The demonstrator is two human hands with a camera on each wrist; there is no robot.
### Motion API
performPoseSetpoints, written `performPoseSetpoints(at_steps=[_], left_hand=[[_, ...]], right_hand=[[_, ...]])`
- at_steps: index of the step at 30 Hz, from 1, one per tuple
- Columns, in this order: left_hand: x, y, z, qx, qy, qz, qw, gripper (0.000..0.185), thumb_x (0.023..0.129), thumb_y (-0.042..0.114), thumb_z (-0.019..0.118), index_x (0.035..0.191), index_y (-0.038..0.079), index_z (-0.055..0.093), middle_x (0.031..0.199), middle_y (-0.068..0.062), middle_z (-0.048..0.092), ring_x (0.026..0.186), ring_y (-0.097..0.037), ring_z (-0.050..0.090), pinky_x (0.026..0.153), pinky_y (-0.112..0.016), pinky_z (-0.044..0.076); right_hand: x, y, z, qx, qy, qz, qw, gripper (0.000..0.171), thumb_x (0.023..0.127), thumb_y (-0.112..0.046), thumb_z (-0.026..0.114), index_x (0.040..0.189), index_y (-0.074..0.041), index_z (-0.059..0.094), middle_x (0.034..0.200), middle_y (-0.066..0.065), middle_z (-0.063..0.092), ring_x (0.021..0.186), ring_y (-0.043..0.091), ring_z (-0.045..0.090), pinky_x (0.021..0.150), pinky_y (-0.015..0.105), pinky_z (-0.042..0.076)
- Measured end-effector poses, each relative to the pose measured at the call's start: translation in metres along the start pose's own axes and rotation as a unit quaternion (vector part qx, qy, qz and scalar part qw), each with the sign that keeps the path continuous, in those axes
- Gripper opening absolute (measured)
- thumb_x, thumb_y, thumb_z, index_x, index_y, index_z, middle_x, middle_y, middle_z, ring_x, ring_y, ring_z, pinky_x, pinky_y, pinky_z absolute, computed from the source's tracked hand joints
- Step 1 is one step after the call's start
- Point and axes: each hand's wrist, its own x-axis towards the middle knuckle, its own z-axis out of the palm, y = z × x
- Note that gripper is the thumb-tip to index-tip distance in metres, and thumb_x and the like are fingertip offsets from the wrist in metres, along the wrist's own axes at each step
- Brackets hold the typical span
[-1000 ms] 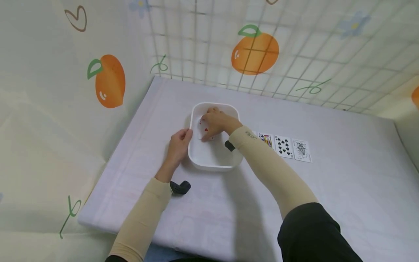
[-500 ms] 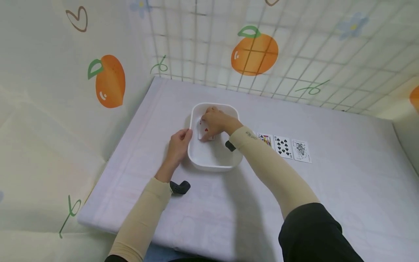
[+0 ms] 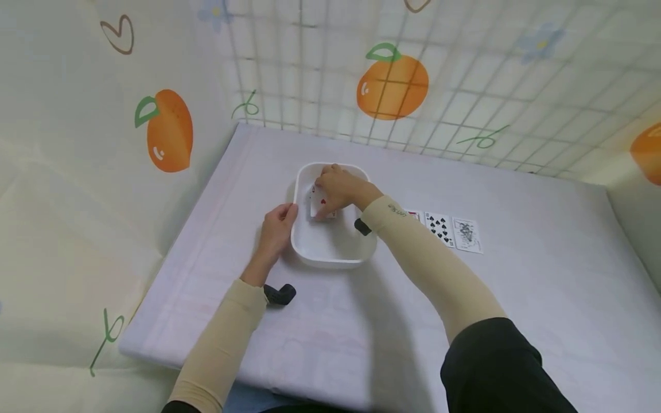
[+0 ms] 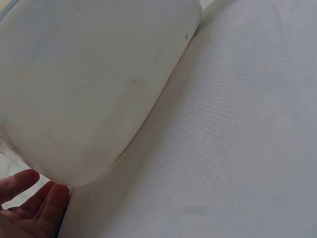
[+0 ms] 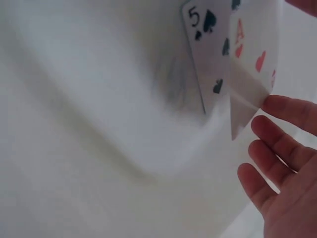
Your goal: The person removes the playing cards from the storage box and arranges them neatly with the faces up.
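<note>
A white plastic basin (image 3: 322,249) stands on the table, and my left hand (image 3: 276,229) holds its left side near the rim. In the left wrist view those fingertips (image 4: 57,198) touch the basin's outer wall. My right hand (image 3: 341,186) reaches inside the basin. Its thumb and fingers pinch an ace of hearts (image 5: 252,54) by the ends, bending the card. Partly covered by the ace, a five of spades (image 5: 205,54) lies on the basin floor.
Right of the basin, a row of playing cards lies face up: a joker (image 3: 467,235), a spade card (image 3: 440,229) and another mostly hidden by the right sleeve. Black wrist cameras sit at both wrists, the left one (image 3: 280,294) close over the table. A wire grid (image 3: 320,74) rises behind.
The head view has shifted slightly. Both hands keep their places, the left at the basin's side and the right on the ace inside it.
</note>
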Motion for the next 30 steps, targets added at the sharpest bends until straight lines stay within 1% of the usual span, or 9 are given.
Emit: performPoseSetpoints(at_steps=[2,5,8,15,19,22,25,30], left_hand=[[-0.001,0.001,0.000,0.002,-0.001,-0.002,1.0000,0.046,0.102,0.037,0.051,0.131,0.004,0.061,0.122,-0.016,0.065,0.107,-0.029,0.063,0.091,-0.041,0.052],[-0.002,0.002,0.002,0.004,-0.001,-0.004,1.0000,0.046,0.102,0.038,0.051,0.131,0.004,0.060,0.122,-0.016,0.065,0.107,-0.029,0.063,0.091,-0.041,0.052],[-0.002,0.002,0.003,0.005,0.002,-0.004,1.0000,0.046,0.102,0.038,0.051,0.131,0.004,0.061,0.122,-0.017,0.065,0.107,-0.029,0.063,0.090,-0.041,0.052],[-0.003,0.002,0.004,0.006,0.006,-0.009,0.9999,0.047,0.101,0.041,0.050,0.130,0.006,0.061,0.122,-0.015,0.065,0.106,-0.028,0.063,0.090,-0.041,0.052],[0.001,0.001,0.000,0.009,0.004,-0.012,0.9999,0.048,0.101,0.042,0.050,0.130,0.005,0.062,0.121,-0.015,0.065,0.105,-0.029,0.063,0.090,-0.041,0.052],[0.004,0.000,-0.003,0.013,0.007,-0.012,0.9998,0.048,0.101,0.041,0.051,0.129,0.005,0.062,0.123,-0.016,0.065,0.108,-0.030,0.062,0.093,-0.042,0.050],[0.007,0.000,-0.006,0.017,0.010,-0.014,0.9997,0.048,0.101,0.041,0.050,0.130,0.004,0.061,0.126,-0.016,0.064,0.112,-0.030,0.060,0.097,-0.043,0.048],[0.011,-0.002,-0.011,0.020,0.002,-0.020,0.9996,0.049,0.102,0.042,0.049,0.133,0.005,0.059,0.130,-0.015,0.061,0.118,-0.029,0.057,0.101,-0.043,0.045]], right_hand=[[-0.003,0.001,-0.003,-0.003,0.000,0.002,1.000,0.083,0.072,-0.052,0.081,0.134,-0.002,0.057,0.127,0.015,0.051,0.114,0.030,0.043,0.099,0.043,0.039],[-0.008,0.002,-0.006,0.001,0.002,0.009,1.000,0.083,0.072,-0.052,0.081,0.135,-0.003,0.057,0.128,0.015,0.051,0.113,0.030,0.043,0.097,0.043,0.041],[-0.013,0.002,-0.009,0.006,0.003,0.018,1.000,0.083,0.072,-0.052,0.082,0.135,-0.004,0.057,0.129,0.015,0.051,0.113,0.029,0.043,0.094,0.042,0.043],[-0.023,0.002,-0.017,0.022,0.005,0.034,0.999,0.080,0.073,-0.050,0.082,0.135,-0.006,0.058,0.129,0.013,0.050,0.114,0.026,0.041,0.095,0.043,0.044],[-0.027,0.001,-0.022,0.025,0.007,0.045,0.999,0.078,0.073,-0.049,0.082,0.135,-0.007,0.058,0.128,0.011,0.051,0.113,0.026,0.042,0.093,0.043,0.047],[-0.030,0.002,-0.026,0.024,0.008,0.054,0.998,0.079,0.072,-0.049,0.082,0.136,-0.009,0.058,0.130,0.011,0.051,0.114,0.025,0.042,0.093,0.043,0.048],[-0.032,0.005,-0.029,0.021,0.012,0.058,0.998,0.081,0.072,-0.049,0.083,0.137,-0.008,0.057,0.132,0.011,0.050,0.116,0.026,0.041,0.095,0.044,0.047],[-0.036,0.011,-0.031,0.014,0.019,0.061,0.998,0.082,0.072,-0.048,0.082,0.137,-0.005,0.057,0.131,0.013,0.051,0.117,0.027,0.040,0.095,0.044,0.046]])
